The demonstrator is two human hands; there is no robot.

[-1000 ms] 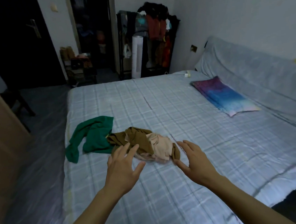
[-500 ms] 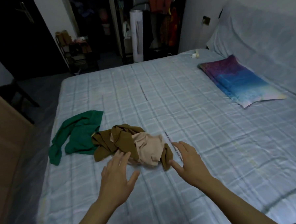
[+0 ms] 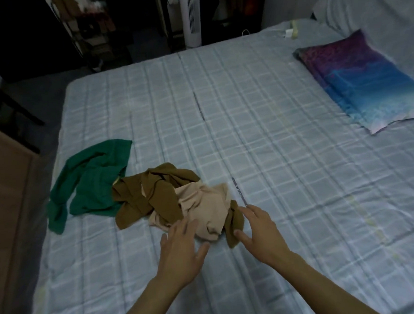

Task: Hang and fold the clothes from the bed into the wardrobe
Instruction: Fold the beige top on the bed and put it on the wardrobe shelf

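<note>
- Both hands have closed in on the heap of clothes since half a second ago. The left hand [image 3: 182, 251] now overlaps its near rim, and the right hand [image 3: 260, 231] is drawn up against its right end.
- Left hand: palm down, fingers straight and spread, fingertips over the near edge of the beige garment [image 3: 203, 205]. It grips nothing.
- Right hand: fingers apart and relaxed. The forefinger lies along the dangling brown strip and the thumb sits beside that strip's near end. Nothing is pinched.
- A crumpled brown garment [image 3: 153, 195] is tangled with the beige one in a single heap on the bed [image 3: 273, 153], nearer the bed's left edge than its middle. The heap's long axis runs diagonally from far-left to near-right, ending at the right hand.
- A green garment [image 3: 94, 184] lies flat just left of the heap, touching the brown cloth. It stretches from far-right to near-left, one sleeve trailing toward the bed's left edge.
- A purple-and-blue pillow [image 3: 365, 86] rests well apart by the right edge.
- A white tower fan [image 3: 191, 16] stands beyond the far edge.
- A wooden panel [image 3: 7, 203] flanks the left side.
</note>
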